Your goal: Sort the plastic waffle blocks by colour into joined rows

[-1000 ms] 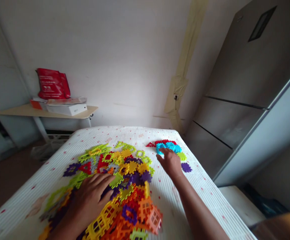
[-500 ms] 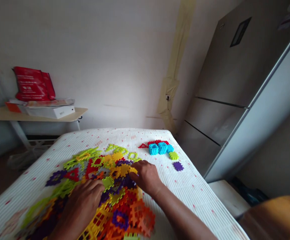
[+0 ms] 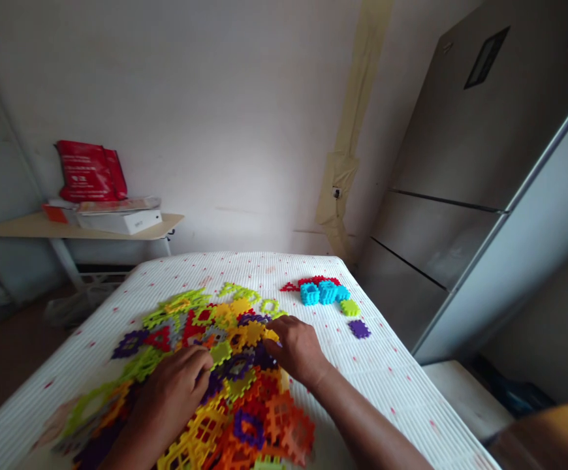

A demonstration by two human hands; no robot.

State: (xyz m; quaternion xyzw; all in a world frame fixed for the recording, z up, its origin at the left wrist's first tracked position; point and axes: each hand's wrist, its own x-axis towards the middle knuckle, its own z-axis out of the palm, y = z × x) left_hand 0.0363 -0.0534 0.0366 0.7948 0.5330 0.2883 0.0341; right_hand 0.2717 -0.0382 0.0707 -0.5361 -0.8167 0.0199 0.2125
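Since a second ago, the right hand (image 3: 296,350) has swung from the turquoise clusters (image 3: 327,293) back to the pile (image 3: 239,386), and the left hand (image 3: 181,375) has curled its fingers further in. With its palm down, the right forearm (image 3: 362,418) pointing toward 10 o'clock, the former keeps thumb and fingers partly spread at a yellow piece (image 3: 271,335); whether it grips this is unclear. Between 1 and 2 o'clock points the left forearm (image 3: 134,437), its hand loosely fisted beside a lime-green piece (image 3: 220,353), fingertips hidden, hold impossible to tell. From the pile's middle, three turquoise clusters stand near 2 o'clock on the tabletop (image 3: 343,378), one red triangle (image 3: 290,287) between 1 and 2, one loose green square (image 3: 349,307) and one purple square (image 3: 359,328) toward 3. Pieces in the pile overlap too much to count.
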